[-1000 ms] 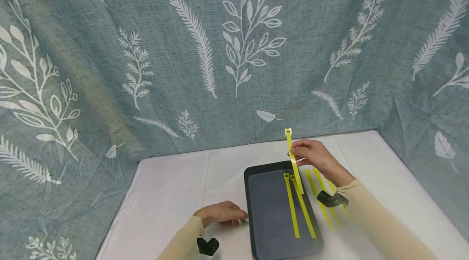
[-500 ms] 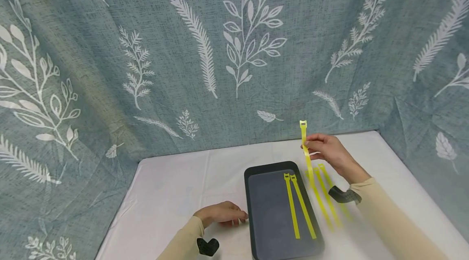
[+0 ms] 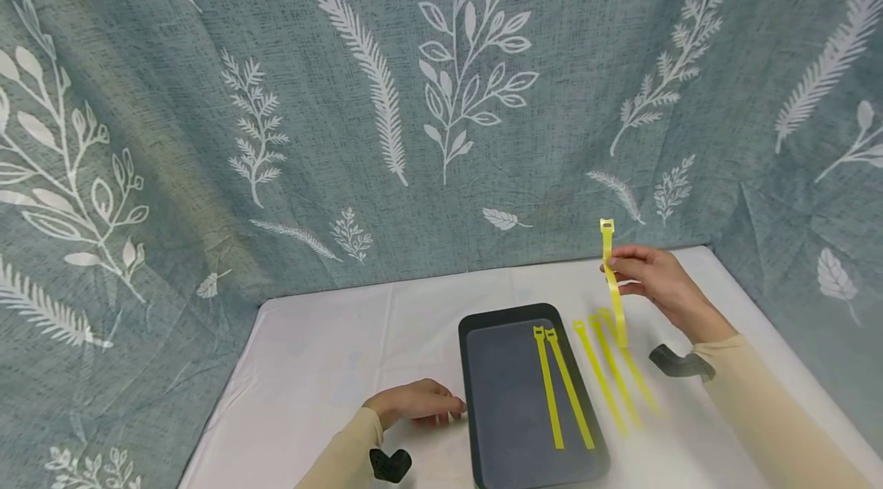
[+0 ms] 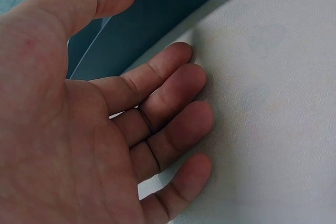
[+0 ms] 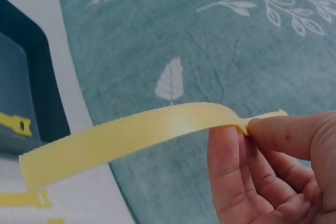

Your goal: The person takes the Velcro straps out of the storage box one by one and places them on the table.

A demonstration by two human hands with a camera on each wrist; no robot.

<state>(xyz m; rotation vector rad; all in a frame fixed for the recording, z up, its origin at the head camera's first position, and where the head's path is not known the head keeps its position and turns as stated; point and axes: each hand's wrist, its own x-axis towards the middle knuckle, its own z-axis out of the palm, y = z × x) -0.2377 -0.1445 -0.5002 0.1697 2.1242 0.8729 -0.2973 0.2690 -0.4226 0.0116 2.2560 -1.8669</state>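
Note:
My right hand pinches a yellow cable tie strap between thumb and fingers, its slotted head up and its tail hanging over the table's right side. Below it, several more yellow straps lie side by side on the white cloth. Two straps lie lengthwise in the dark tray, along its right side. My left hand rests on the cloth beside the tray's left wall, fingers loosely bent. In the left wrist view its palm shows, with nothing held.
A white cloth covers the table. Behind and around it hangs a blue-green curtain with white leaf prints. Black wrist devices sit on both forearms.
My right hand has moved rightward with the strap, from over the tray to beyond its right edge, above the loose straps. The left hand stays put.

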